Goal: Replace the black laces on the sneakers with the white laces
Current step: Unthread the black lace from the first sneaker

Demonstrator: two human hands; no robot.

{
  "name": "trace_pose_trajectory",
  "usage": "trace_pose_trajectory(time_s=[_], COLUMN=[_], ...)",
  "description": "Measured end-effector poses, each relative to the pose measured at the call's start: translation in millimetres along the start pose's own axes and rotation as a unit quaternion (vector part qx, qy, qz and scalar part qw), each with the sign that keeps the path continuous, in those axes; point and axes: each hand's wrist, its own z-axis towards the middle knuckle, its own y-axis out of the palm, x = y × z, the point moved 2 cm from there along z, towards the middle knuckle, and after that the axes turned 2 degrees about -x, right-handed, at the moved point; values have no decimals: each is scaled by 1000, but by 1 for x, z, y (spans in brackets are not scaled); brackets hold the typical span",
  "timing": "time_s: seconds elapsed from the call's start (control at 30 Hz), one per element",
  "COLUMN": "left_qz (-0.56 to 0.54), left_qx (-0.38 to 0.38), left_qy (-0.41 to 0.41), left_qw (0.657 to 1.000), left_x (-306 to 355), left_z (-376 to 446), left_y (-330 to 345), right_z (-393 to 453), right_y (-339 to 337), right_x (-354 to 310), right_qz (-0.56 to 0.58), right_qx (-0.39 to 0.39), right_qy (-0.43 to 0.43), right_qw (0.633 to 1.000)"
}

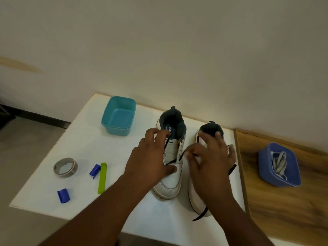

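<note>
Two white sneakers with dark collars stand side by side on a white table [124, 206], toes toward me. My left hand [150, 157] rests on the left sneaker [170, 181], holding its left side and tongue. My right hand [211, 162] hovers over the right sneaker [197, 197] and pinches the black lace [182, 155] that runs out of the left sneaker's eyelets. Another black lace end [200, 214] trails off the right sneaker's toe. White laces [279, 162] lie coiled in a blue tub [291, 178] at the right.
An empty teal tub [118, 116] stands at the back left of the table. A roll of tape [65, 167], two blue clips [95, 170] [63, 195] and a green clip [102, 177] lie at the left. A wooden surface [284, 210] adjoins on the right. A wall rises behind.
</note>
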Motion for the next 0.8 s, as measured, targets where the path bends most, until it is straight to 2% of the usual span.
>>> trace_pose_trajectory(time_s=[0.07,0.1,0.13,0.17,0.23,0.3,0.4,0.53,0.6,0.7,0.77,0.8], left_qz=[-3,-7,-10,-9,0,3,13,16,18,10,13,12], left_qx=[-3,-6,-8,-8,-7,-8,-10,-25,-30,-35,-36,-38], left_qy=[3,2,0,-2,-3,-7,-5,-5,-8,-10,-9,-11], left_qw=[1000,1000,1000,1000,1000,1000,1000,1000,999,999,999,999], left_x=[0,0,0,-1,-1,-1,1,1,0,3,4,5], left_z=[0,1,0,-1,-1,1,3,1,1,1,-1,-1], left_y=[-1,-1,-1,0,1,2,-1,-1,-1,-2,-4,-4], right_z=[8,9,9,10,11,2,-7,-5,-3,4,8,8], right_y=[-34,-49,-57,-58,-39,-9,22,27,26,12,0,-4], right_x=[-10,-16,-21,-24,-24,-18,-1,10,9,-1,-8,-11], right_qz=[119,158,183,195,175,68,-94,-91,-50,112,167,191], right_qx=[198,272,300,283,160,8,-114,-131,-115,-44,24,34], right_qy=[-9,-28,-44,-50,-32,-17,-48,-9,5,45,28,18], right_qw=[973,949,935,938,971,998,988,987,992,992,985,981])
